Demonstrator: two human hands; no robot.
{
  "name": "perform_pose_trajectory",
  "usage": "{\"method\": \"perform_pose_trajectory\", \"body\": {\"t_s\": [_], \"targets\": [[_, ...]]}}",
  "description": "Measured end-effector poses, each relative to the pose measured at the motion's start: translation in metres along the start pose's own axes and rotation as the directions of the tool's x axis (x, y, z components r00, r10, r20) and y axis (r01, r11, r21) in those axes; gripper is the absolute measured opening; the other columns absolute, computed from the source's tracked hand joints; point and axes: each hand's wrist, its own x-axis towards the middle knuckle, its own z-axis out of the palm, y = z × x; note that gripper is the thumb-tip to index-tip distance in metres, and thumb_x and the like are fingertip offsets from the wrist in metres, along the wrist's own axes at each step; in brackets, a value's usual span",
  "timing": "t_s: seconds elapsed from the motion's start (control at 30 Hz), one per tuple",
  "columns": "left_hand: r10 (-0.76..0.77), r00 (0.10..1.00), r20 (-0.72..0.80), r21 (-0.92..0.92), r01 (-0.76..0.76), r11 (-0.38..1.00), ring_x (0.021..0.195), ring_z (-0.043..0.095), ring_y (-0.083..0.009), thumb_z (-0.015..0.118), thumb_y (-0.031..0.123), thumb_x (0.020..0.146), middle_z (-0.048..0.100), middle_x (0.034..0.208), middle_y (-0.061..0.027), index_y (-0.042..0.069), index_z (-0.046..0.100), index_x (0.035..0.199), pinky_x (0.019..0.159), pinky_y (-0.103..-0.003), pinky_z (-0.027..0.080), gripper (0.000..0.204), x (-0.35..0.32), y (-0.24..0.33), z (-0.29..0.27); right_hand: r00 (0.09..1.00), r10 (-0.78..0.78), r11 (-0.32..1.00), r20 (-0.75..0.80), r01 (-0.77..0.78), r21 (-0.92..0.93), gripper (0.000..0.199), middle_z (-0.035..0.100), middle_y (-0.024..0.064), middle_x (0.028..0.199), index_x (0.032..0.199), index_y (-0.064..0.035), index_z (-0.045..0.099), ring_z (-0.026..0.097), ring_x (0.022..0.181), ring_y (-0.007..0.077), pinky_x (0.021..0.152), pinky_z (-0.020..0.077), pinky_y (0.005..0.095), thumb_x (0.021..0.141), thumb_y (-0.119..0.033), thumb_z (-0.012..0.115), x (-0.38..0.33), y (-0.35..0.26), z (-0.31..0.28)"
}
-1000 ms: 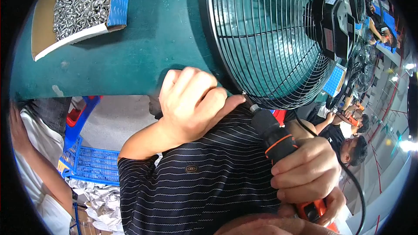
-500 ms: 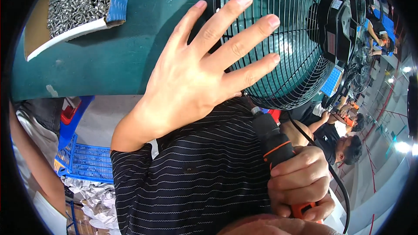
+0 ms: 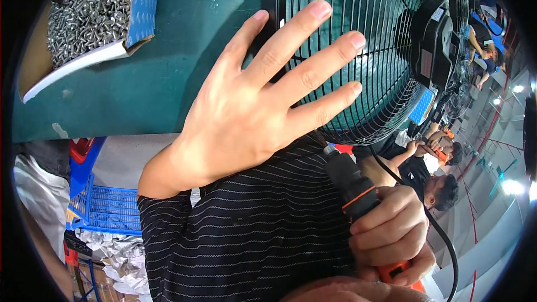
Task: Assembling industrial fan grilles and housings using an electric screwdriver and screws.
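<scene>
A black wire fan guard (image 3: 386, 103) stands on the green table, with a dark motor housing (image 3: 433, 42) at its middle. My left hand (image 3: 240, 100) lies over the guard's near rim, fingers spread wide; its thumb is hidden. Wrapped around the handle of a black and orange power screwdriver (image 3: 352, 182) is my right hand (image 3: 391, 226). The screwdriver's nose points up at the guard's lower edge, beside my striped black shirt. Where its bit ends, and whether it meets a screw, I cannot make out.
On the green tabletop (image 3: 128, 103), a cardboard box (image 3: 145, 3) holds many silver screws (image 3: 92, 17). Below the table edge sit a blue plastic crate (image 3: 114, 204) and crumpled paper (image 3: 126, 260). A black cable (image 3: 444, 237) hangs past my right hand. Co-workers (image 3: 439, 190) are at the right.
The view has shifted slightly, so the screw box appears further left and lower. Both hands keep their pose, the left on the fan guard and the right around the power screwdriver.
</scene>
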Motion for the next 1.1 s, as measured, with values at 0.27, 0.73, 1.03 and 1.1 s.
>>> {"method": "perform_pose_trajectory", "body": {"t_s": [0.27,0.73,1.03,1.1], "targets": [[0.06,0.997,-0.047,0.066,-0.057,0.996,0.133,0.045,-0.0397,0.068,0.034,0.07,0.055,0.141,-0.0062,0.027,0.068,0.118,0.095,-0.056,0.049,0.048,0.001,-0.004,0.005,0.979,-0.098,0.995,-0.179,0.095,-0.02,0.033,0.064,0.0044,0.07,0.107,-0.0028,0.055,0.064,0.055,0.0137,0.053,0.0548,0.0258,0.082,-0.01,0.076,-0.004,0.006,0.002],[0.067,0.997,-0.04,0.087,-0.064,0.994,0.132,0.045,-0.0405,0.073,0.029,0.072,0.056,0.139,-0.0066,0.026,0.066,0.119,0.093,-0.055,0.05,0.048,0.001,-0.002,0.002,1.0,-0.018,0.907,0.01,0.012,0.422,0.031,0.063,0.0084,0.063,0.103,-0.0011,0.058,0.061,0.049,0.0172,0.047,0.0529,0.0294,0.078,0.0,0.075,0.019,0.028,-0.015],[0.078,0.99,0.12,-0.012,-0.077,0.997,0.141,0.032,-0.0449,0.079,0.048,0.066,0.04,0.151,-0.0205,0.014,0.063,0.131,0.113,-0.052,0.03,0.075,0.01,-0.003,-0.013,0.756,0.221,0.874,-0.616,0.127,0.469,0.032,0.058,0.0036,0.075,0.099,-0.0014,0.056,0.059,0.055,0.0117,0.051,0.0542,0.0252,0.075,-0.008,0.077,-0.029,-0.057,-0.097],[0.056,0.998,-0.008,-0.063,-0.056,0.996,0.145,0.029,-0.0399,0.078,0.051,0.072,0.036,0.154,-0.0223,0.005,0.055,0.138,0.116,-0.048,0.023,0.083,0.008,-0.009,-0.013,0.702,0.313,0.858,-0.639,0.078,0.507,0.032,0.054,0.0027,0.078,0.104,-0.0012,0.054,0.054,0.058,0.0101,0.056,0.0486,0.025,0.078,-0.009,0.073,-0.058,-0.078,-0.124]]}}
